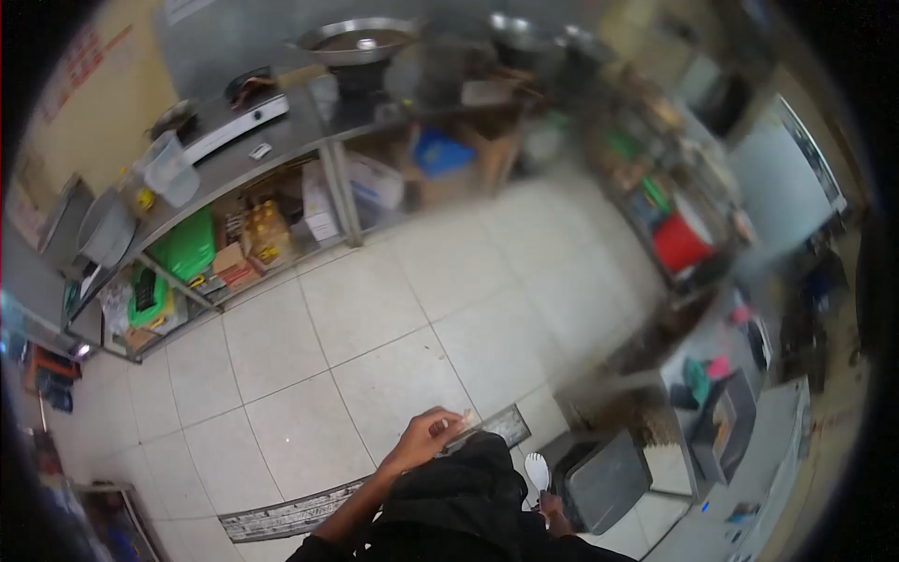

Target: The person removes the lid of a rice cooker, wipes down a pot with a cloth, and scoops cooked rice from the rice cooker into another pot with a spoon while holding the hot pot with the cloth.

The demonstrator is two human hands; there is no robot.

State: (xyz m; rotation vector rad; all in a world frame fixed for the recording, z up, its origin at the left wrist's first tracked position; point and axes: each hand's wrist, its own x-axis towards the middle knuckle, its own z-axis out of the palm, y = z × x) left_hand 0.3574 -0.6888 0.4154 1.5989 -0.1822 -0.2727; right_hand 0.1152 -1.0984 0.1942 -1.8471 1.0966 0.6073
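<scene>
My left hand [429, 438] is in front of my dark clothing, above the tiled floor. Its fingers are curled together, and a small pale bit shows at the fingertips, too small to name. Lower and to the right, my right hand [554, 515] is closed around the handle end of a white spoon-like utensil [537, 470]. The utensil's broad, pale head points upward, and its outline is partly blurred. Just right of that hand is a grey lidded bin [607, 478].
A metal counter [304, 131] runs along the far wall, bearing a stove [239, 126], a clear plastic jug [170, 169] and a large wok [361, 42]. Bottles [267, 229] and boxes sit on its lower shelf. A red bucket [682, 239] stands on the right.
</scene>
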